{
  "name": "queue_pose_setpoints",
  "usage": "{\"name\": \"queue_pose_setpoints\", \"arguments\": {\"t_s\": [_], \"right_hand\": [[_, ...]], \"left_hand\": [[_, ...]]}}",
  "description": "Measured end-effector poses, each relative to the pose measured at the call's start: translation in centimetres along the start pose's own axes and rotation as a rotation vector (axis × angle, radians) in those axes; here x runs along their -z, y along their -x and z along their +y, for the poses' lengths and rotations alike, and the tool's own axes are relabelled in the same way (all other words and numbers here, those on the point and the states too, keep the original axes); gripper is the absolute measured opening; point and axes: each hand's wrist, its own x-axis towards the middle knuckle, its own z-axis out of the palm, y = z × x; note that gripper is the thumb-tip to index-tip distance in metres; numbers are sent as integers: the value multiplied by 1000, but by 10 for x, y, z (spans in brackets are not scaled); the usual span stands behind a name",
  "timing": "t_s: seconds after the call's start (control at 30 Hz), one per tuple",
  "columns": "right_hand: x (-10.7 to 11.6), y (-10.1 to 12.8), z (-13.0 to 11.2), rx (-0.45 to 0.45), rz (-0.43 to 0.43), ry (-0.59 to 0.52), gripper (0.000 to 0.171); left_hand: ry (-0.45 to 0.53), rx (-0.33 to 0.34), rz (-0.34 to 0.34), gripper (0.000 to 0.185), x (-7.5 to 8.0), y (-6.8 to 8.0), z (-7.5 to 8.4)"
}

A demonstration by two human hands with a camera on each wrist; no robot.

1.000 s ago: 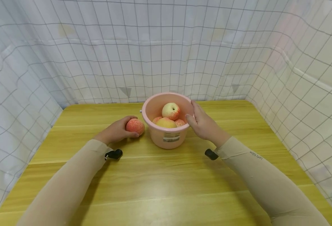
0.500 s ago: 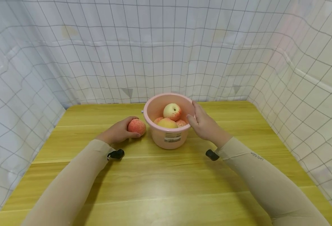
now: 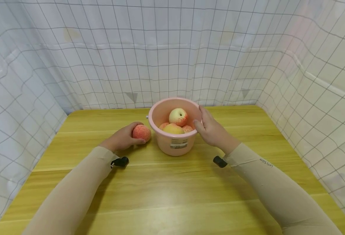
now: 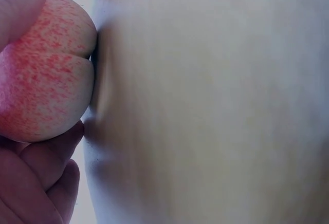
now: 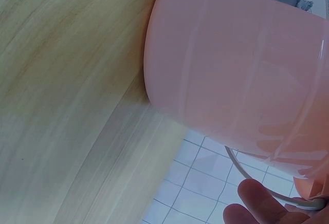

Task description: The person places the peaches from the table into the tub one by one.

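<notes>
In the head view a pink plastic bucket [image 3: 163, 143] stands at the middle of the table, with several peaches in it. A pale peach with a red blush [image 3: 178, 117] lies on top, over a yellower fruit [image 3: 173, 129]. Left of the bucket, my left hand [image 3: 123, 137] grips a red-speckled peach [image 3: 141, 133] between thumb and fingers, low over the tabletop. The left wrist view shows that peach's crease [image 4: 56, 54] beside the table. My right hand [image 3: 212, 130] holds the bucket's right rim, thumb at the edge and fingers outside, near the white handle [image 5: 237, 166].
The wooden table [image 3: 160, 195] has a white grid-patterned curtain [image 3: 172, 58] behind it and along both sides. Black wrist devices [image 3: 120, 162] sit under both beige sleeves. A printed label [image 3: 179, 143] is on the bucket's front.
</notes>
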Motion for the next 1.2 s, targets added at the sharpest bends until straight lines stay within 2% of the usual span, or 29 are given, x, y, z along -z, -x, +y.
{"name": "queue_pose_setpoints", "arguments": {"t_s": [0.43, 0.67, 0.83, 0.97, 1.2], "right_hand": [[-1, -1, 0, -10, -13, -14, 76], [-3, 0, -1, -3, -6, -13, 76], [-3, -1, 0, 8, 5, -6, 75], [-2, -1, 0, -1, -1, -1, 76], [-1, -1, 1, -11, -3, 17, 76]], "left_hand": [[-4, 18, 17, 77, -2, 1, 0], [-17, 16, 75, 73, -2, 4, -5], [-29, 4, 132, 77, 3, 6, -8], [-27, 2, 140, 79, 10, 8, -6], [6, 3, 174, 71, 20, 12, -1]]}}
